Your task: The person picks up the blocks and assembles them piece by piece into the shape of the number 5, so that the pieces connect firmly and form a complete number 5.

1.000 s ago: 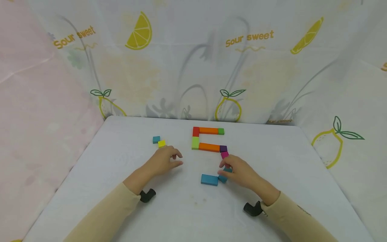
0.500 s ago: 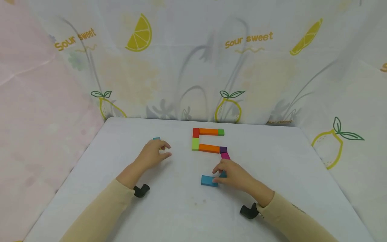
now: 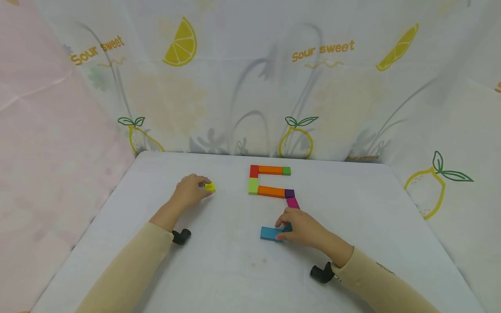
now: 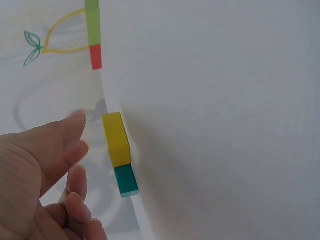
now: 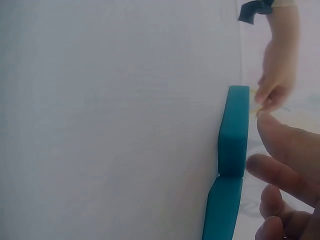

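Observation:
My left hand (image 3: 188,191) is over a yellow block (image 3: 210,187), thumb and fingers spread apart. In the left wrist view the fingertips stand a little off that block, and a small teal block (image 4: 126,181) touches its end. My right hand (image 3: 303,227) hovers over two blue blocks laid end to end at an angle. One blue block (image 3: 270,233) shows beside the thumb, while the other blue block (image 3: 288,227) is partly hidden under the fingers. In the right wrist view the index fingertip is right beside the blue block (image 5: 234,135), fingers loosely bent.
Behind the right hand lies a line of blocks: magenta (image 3: 292,203), purple (image 3: 289,194), orange (image 3: 271,191), light green (image 3: 253,186), red (image 3: 254,171), a second orange block (image 3: 270,170) and green (image 3: 286,171). A printed curtain (image 3: 219,95) hangs behind the white table (image 3: 227,269).
My left hand has moved left and away from me to the yellow block. The right hand has shifted slightly left and nearer, over the joint between the blue blocks.

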